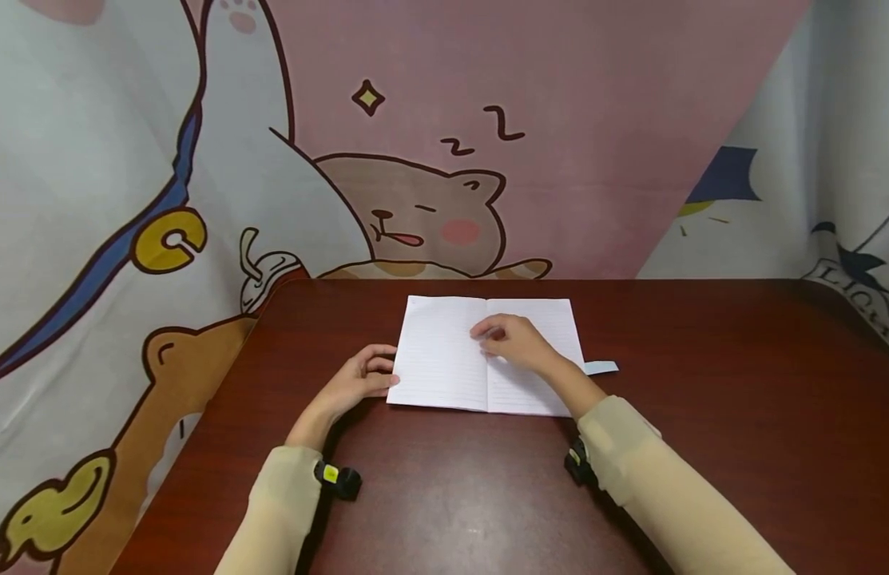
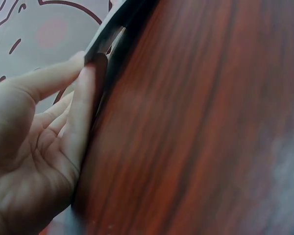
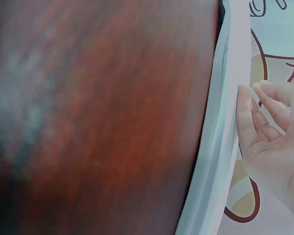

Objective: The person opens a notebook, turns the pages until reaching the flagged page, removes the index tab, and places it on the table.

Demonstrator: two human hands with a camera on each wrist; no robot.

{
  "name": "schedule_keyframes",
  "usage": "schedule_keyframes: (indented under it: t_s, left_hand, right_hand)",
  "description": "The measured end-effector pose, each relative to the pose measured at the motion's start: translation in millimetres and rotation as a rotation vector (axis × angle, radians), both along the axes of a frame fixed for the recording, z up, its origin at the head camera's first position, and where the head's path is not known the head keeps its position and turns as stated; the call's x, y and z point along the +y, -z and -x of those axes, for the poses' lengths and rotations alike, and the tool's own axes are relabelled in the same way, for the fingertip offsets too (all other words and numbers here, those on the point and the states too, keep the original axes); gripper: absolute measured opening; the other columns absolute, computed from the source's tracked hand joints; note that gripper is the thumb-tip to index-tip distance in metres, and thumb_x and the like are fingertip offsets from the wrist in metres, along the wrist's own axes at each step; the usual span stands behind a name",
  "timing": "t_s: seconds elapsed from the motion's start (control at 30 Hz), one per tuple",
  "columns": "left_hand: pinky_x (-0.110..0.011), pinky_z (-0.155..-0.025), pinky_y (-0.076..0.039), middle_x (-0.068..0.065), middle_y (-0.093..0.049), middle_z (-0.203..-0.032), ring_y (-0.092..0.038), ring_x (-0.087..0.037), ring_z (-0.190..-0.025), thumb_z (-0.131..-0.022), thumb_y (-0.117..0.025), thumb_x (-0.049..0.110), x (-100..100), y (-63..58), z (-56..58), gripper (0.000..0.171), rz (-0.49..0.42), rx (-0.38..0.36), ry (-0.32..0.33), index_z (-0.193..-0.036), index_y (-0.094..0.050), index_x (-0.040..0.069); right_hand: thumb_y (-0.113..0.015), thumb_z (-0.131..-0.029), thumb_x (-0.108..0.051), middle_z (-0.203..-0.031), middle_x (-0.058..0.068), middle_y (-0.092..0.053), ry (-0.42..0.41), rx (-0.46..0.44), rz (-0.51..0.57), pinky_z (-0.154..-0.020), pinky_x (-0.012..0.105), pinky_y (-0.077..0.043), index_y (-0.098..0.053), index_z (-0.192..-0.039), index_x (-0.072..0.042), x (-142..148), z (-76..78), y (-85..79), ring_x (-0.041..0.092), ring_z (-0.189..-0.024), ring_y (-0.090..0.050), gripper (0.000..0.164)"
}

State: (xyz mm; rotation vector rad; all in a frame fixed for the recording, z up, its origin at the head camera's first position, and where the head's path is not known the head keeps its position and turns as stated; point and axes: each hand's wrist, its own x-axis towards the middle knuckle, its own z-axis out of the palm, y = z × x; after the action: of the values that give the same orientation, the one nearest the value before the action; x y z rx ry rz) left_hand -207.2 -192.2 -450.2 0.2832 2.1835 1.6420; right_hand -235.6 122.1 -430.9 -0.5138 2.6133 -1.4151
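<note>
An open notebook [image 1: 444,359] with lined white pages lies on the table. At its left edge, my left hand [image 1: 355,382] holds the cover between thumb and fingers. The left wrist view shows the thumb of that hand [image 2: 39,132] on the upper side and a finger beneath the dark cover edge [image 2: 97,58]. My right hand [image 1: 516,339] hovers low over the centre fold, its fingers gently bent. In the right wrist view the right hand [image 3: 274,127] has its fingertips right at the page [image 3: 230,107], with nothing between them.
A light blue strip [image 1: 601,367] sticks out from under the notebook's right side. The dark red-brown wooden table [image 1: 444,495] spreads around it. Behind hangs a cloth [image 1: 595,160] with cartoon animals. Each wrist wears a small black camera [image 1: 339,481].
</note>
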Motion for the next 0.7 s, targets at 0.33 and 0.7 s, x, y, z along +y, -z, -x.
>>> schedule_keyframes:
  t_s: [0.33, 0.7]
  left_hand:
    - [-0.026, -0.080, -0.056, -0.021, -0.061, -0.120, -0.065, -0.008, -0.088, -0.094, -0.066, 0.005, 4.0, -1.2, -3.1, 0.055, 0.014, 0.017, -0.022, -0.142, -0.041, -0.001]
    - [-0.027, -0.080, -0.057, -0.022, -0.061, -0.120, -0.065, -0.008, -0.088, -0.094, -0.065, 0.004, 4.1, -3.6, -4.2, 0.055, 0.005, 0.012, -0.015, -0.142, -0.040, -0.002]
  right_hand:
    - [-0.063, -0.093, -0.002, -0.119, 0.020, -0.070, 0.001, -0.014, 0.021, -0.075, 0.023, -0.054, -0.069, -0.116, 0.000, 10.9, 2.3, -7.6, 0.029, -0.099, -0.070, 0.024]
    - [-0.063, -0.093, -0.003, -0.122, 0.021, -0.068, 0.043, 0.033, 0.030, -0.076, 0.026, -0.057, -0.068, -0.116, 0.005, 39.7, 6.7, -21.6, 0.035, -0.103, -0.069, 0.025]
